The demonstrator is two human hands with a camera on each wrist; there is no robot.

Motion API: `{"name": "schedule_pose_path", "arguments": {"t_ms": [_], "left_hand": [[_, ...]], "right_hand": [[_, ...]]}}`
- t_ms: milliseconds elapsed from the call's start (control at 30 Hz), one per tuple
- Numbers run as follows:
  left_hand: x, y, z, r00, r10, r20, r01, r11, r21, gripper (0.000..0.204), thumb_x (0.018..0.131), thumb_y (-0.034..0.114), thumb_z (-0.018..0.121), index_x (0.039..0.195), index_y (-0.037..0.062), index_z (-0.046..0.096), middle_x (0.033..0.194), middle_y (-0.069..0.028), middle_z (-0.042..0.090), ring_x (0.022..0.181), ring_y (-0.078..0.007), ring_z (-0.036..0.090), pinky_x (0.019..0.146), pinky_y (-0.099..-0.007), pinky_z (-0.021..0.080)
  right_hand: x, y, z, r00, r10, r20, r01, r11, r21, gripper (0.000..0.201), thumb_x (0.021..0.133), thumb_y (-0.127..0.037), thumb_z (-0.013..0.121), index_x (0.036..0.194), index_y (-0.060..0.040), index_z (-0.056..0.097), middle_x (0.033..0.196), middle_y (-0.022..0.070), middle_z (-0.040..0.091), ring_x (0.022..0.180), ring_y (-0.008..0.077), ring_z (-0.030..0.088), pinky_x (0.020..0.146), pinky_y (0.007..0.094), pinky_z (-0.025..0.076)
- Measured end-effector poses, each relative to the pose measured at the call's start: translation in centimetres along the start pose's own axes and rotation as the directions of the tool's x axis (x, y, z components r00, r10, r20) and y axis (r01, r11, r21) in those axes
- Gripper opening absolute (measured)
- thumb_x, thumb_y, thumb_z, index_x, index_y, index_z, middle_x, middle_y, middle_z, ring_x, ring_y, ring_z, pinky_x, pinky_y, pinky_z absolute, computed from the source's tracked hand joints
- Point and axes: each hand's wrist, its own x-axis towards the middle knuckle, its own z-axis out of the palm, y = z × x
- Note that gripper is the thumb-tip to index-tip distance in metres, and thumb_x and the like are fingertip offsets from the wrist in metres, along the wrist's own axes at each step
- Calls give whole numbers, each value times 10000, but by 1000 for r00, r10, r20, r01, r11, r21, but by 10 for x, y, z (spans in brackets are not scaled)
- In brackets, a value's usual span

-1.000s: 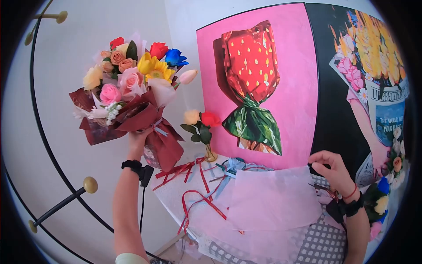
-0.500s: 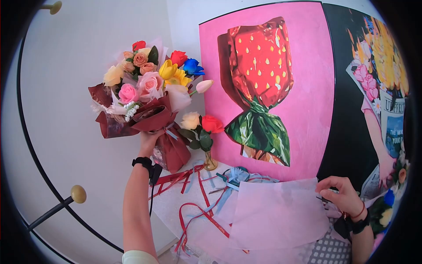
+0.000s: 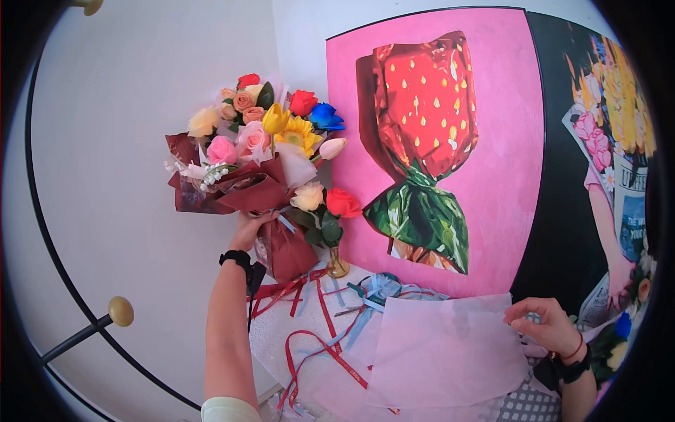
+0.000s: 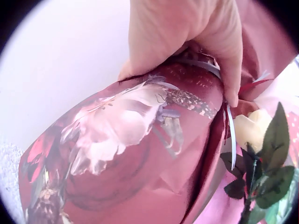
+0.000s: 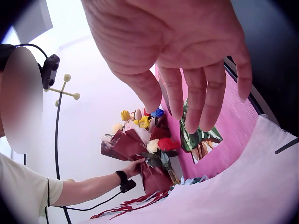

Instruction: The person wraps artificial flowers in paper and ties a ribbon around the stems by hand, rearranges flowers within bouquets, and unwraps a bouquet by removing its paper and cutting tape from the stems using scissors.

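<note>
My left hand [image 3: 251,228] grips a bouquet [image 3: 292,246] round its tied neck, thumb and fingers on opposite sides of the dark red wrapping paper [image 4: 126,186]. Roses, a yellow tulip [image 3: 275,119] and a blue rose [image 3: 325,117] fill its top, which leans left. The wrapped base stands at the back left of the table, close beside a small glass vase [image 3: 337,265] with a cream and a red rose. At the right edge of a pale pink sheet [image 3: 443,359], my right hand [image 3: 547,327] hovers with loosely bent fingers and nothing in them.
Red and blue ribbons [image 3: 327,352] lie tangled on the table left of the sheet. Behind stands a pink painting [image 3: 503,141] of a wrapped strawberry sweet, with a darker one [image 3: 555,162] to its right. A black metal rack [image 3: 77,341] with round knobs stands at left.
My left hand has brought the bouquet down and to the right, nearer the vase. My right hand has stayed by the sheet's corner, its fingers loosening a little. The head view has shifted.
</note>
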Motion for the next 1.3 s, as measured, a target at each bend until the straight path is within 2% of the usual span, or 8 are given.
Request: {"name": "schedule_pose_path", "arguments": {"t_ms": [267,333,400,600,800,900,967,1300], "left_hand": [[-1,-2,-1,995,-74,63,73,997,11,469,657,138,755,1044,8,523,956,-49,582,855,-148,550,789,-283,424],[-2,-5,3,999,6,54,-10,998,70,462,669,146,749,1048,9,522,951,-50,583,852,-145,550,776,-280,426],[-4,-5,6,999,1,41,-4,997,72,464,666,138,751,1047,9,518,956,-47,580,860,-148,548,786,-281,424],[-5,-12,7,998,27,-55,-25,999,38,454,666,113,744,1043,12,512,961,-54,571,870,-148,546,786,-284,423],[-6,0,4,999,37,18,-38,997,72,413,666,109,724,1013,12,519,907,-40,577,823,-154,544,768,-288,414],[-8,-2,-4,997,-35,-64,39,997,69,432,658,125,729,1020,15,522,923,-42,579,834,-161,544,785,-292,409],[-2,-4,-12,995,-92,41,87,988,126,471,642,145,742,1036,15,519,970,-58,574,889,-179,540,824,-294,396],[-2,-7,-31,995,-94,10,91,982,164,598,665,143,731,1158,28,413,1068,-69,525,994,-188,494,877,-312,364]], "right_hand": [[2,-1,2,1000,18,14,-17,1000,-15,151,773,-74,622,894,16,628,821,48,637,760,101,570,698,237,451],[1,1,2,999,34,18,-33,999,-21,152,774,-77,624,893,17,628,820,52,638,764,106,574,700,238,452],[1,6,0,998,-56,42,57,998,-38,158,780,-78,621,906,17,623,830,61,638,779,114,582,708,240,455],[-2,7,-2,995,-71,70,70,997,18,189,788,-99,625,941,11,614,853,67,635,804,116,588,721,245,462],[-3,9,-3,994,-74,77,74,997,0,204,794,-129,628,952,0,619,849,70,642,802,115,596,693,236,460],[-1,18,-1,991,-97,91,97,995,0,214,798,-150,626,953,-3,619,835,72,647,785,115,599,672,236,455],[-1,15,-2,991,-93,95,94,995,-14,219,798,-155,626,954,-1,619,829,73,648,777,117,601,667,238,453],[0,11,-1,987,-68,143,75,996,-42,225,797,-146,626,958,11,615,841,85,645,784,134,602,719,256,464]]}}
